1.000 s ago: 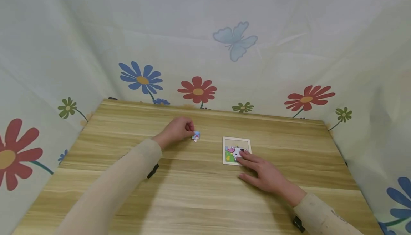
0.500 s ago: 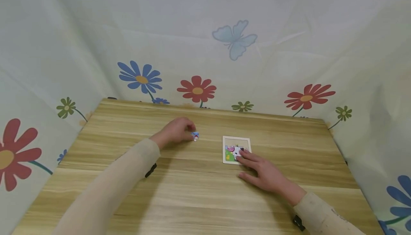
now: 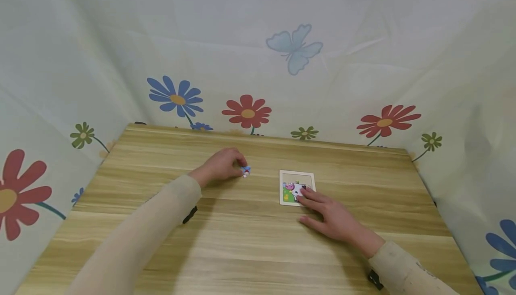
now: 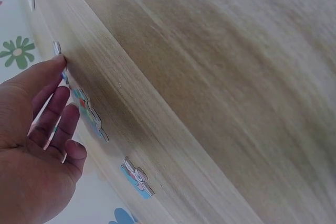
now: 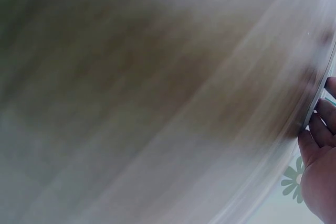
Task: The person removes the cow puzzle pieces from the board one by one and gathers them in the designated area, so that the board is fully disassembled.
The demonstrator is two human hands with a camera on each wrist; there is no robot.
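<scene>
In the head view, my left hand (image 3: pixel 222 165) pinches a small blue jigsaw puzzle piece (image 3: pixel 246 172) at the tabletop, thumb and index finger at its left edge. The left wrist view shows this puzzle piece (image 4: pixel 56 49) partly hidden by the thumb. Two more puzzle pieces lie beneath that hand: a blue and green one (image 4: pixel 92 115) and a blue one with red (image 4: pixel 137 178). My right hand (image 3: pixel 336 219) rests its extended fingers on the lower right of a white-framed cow puzzle board (image 3: pixel 289 187), covering that corner. The board's upper part shows bare backing.
The wood-grain table (image 3: pixel 250 245) ends at a back edge against a pale curtain (image 3: pixel 225 53) printed with flowers and a butterfly. Side curtains flank the table. A dark wrist strap (image 3: pixel 375 280) shows beneath the right sleeve, another (image 3: pixel 190 214) beneath the left.
The puzzle piece at my left fingertips has turned slightly, and the thumb and index finger have closed in on its edge. My right hand and the board stay put.
</scene>
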